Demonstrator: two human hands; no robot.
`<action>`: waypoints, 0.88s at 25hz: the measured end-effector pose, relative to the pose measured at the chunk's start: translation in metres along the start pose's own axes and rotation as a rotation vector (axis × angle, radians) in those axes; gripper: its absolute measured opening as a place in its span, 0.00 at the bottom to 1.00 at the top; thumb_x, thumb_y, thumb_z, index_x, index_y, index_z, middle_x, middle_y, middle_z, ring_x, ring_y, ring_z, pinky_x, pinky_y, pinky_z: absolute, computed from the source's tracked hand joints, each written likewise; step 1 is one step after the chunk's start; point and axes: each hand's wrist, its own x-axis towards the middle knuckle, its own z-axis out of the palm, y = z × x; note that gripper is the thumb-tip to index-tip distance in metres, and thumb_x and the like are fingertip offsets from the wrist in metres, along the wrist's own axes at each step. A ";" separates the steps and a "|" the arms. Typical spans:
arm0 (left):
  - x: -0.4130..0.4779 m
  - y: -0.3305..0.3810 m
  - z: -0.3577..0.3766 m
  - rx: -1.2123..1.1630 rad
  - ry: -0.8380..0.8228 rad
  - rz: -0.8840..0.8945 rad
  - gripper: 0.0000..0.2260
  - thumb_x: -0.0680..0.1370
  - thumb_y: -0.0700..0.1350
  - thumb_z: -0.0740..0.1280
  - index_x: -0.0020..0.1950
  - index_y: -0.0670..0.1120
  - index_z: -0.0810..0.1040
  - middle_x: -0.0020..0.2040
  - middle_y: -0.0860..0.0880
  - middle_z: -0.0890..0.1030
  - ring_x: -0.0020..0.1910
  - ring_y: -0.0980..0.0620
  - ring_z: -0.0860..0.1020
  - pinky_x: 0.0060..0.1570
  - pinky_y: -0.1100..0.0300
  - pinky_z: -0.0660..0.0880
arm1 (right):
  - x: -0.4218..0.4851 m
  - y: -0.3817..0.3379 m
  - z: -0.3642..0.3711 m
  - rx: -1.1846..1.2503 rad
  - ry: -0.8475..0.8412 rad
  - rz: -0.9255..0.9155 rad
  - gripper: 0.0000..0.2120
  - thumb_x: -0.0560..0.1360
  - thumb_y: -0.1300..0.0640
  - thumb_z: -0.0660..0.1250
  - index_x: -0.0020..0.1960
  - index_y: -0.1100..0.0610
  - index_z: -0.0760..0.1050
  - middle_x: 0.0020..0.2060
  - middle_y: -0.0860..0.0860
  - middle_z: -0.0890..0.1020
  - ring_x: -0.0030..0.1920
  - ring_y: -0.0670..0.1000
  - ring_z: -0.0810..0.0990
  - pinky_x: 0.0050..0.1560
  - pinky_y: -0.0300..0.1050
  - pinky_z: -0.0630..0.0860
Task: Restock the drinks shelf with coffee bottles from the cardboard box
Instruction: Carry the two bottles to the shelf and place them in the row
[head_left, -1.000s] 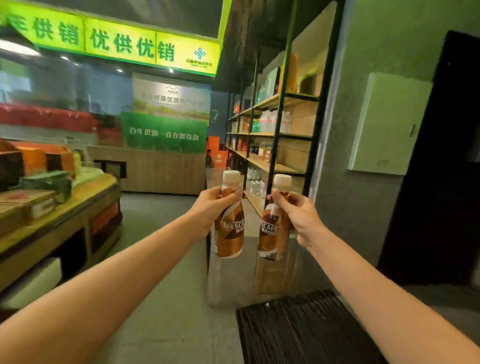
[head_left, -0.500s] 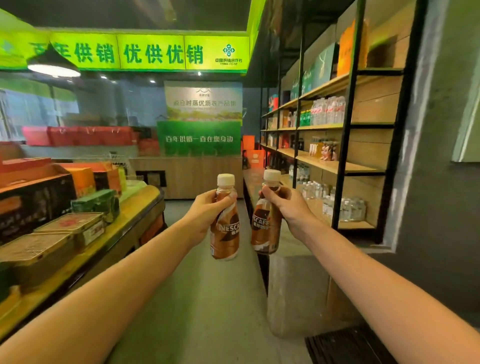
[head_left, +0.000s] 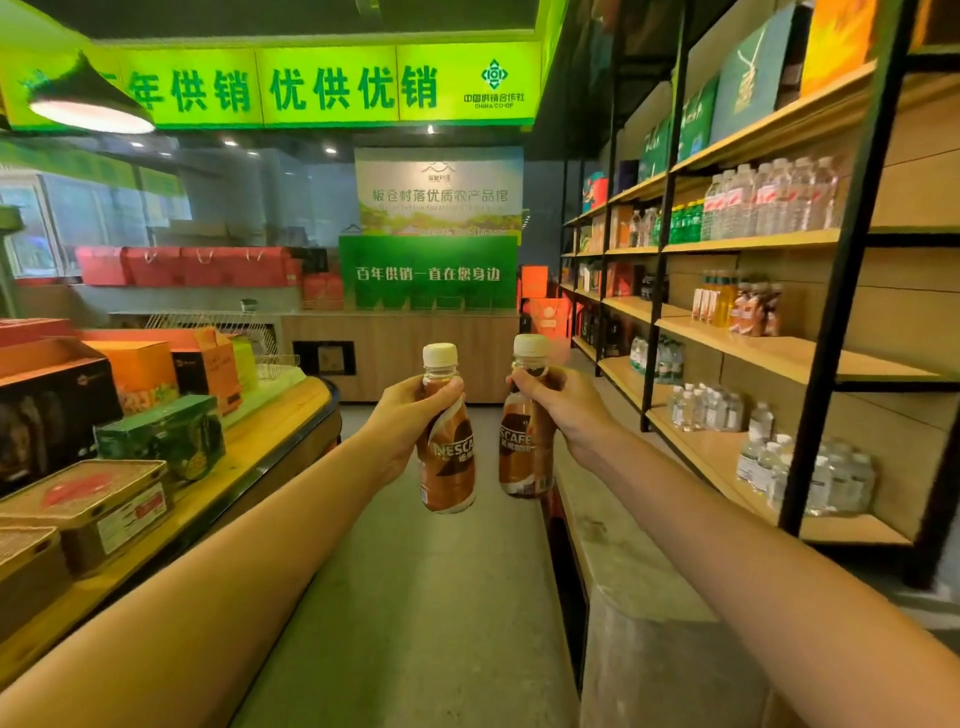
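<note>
Each of my hands holds a brown Nescafe coffee bottle with a cream cap, upright, out in front of me over the aisle. My left hand (head_left: 402, 421) is shut on the left coffee bottle (head_left: 447, 457). My right hand (head_left: 561, 410) is shut on the right coffee bottle (head_left: 522, 457). The two bottles are side by side, a little apart. The drinks shelf (head_left: 753, 348) runs along the right wall, with a few brown coffee bottles (head_left: 756, 309) beside yellow drinks on its middle board. The cardboard box is not in view.
Water bottles (head_left: 810, 473) stand on the low board, more water (head_left: 774, 200) and green bottles on the upper one. A low concrete ledge (head_left: 639, 587) fronts the shelf. A display counter (head_left: 218, 467) with gift boxes lines the left. The grey aisle floor (head_left: 415, 597) runs between.
The view has turned left and forward along the aisle, so the shelf now fills the right side and looks closer. Both hands keep their bottles in the same grip.
</note>
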 end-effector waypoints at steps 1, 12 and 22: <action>0.031 -0.005 0.002 0.001 0.007 -0.007 0.03 0.77 0.45 0.65 0.49 0.48 0.76 0.45 0.49 0.81 0.44 0.53 0.79 0.38 0.63 0.72 | 0.031 0.008 0.000 -0.007 -0.003 0.002 0.17 0.74 0.52 0.68 0.58 0.62 0.77 0.47 0.54 0.82 0.50 0.54 0.80 0.58 0.51 0.74; 0.347 -0.094 -0.001 0.019 -0.115 -0.035 0.12 0.77 0.47 0.65 0.58 0.43 0.75 0.49 0.48 0.81 0.48 0.52 0.79 0.45 0.59 0.74 | 0.319 0.131 0.023 -0.051 0.035 0.058 0.17 0.74 0.50 0.68 0.59 0.59 0.76 0.52 0.54 0.82 0.54 0.54 0.80 0.59 0.50 0.74; 0.631 -0.146 0.066 0.018 -0.369 -0.066 0.07 0.77 0.46 0.65 0.53 0.46 0.76 0.48 0.47 0.81 0.47 0.50 0.79 0.45 0.56 0.75 | 0.549 0.198 -0.027 -0.085 0.278 0.115 0.17 0.74 0.50 0.68 0.59 0.59 0.76 0.48 0.51 0.81 0.51 0.51 0.79 0.50 0.44 0.73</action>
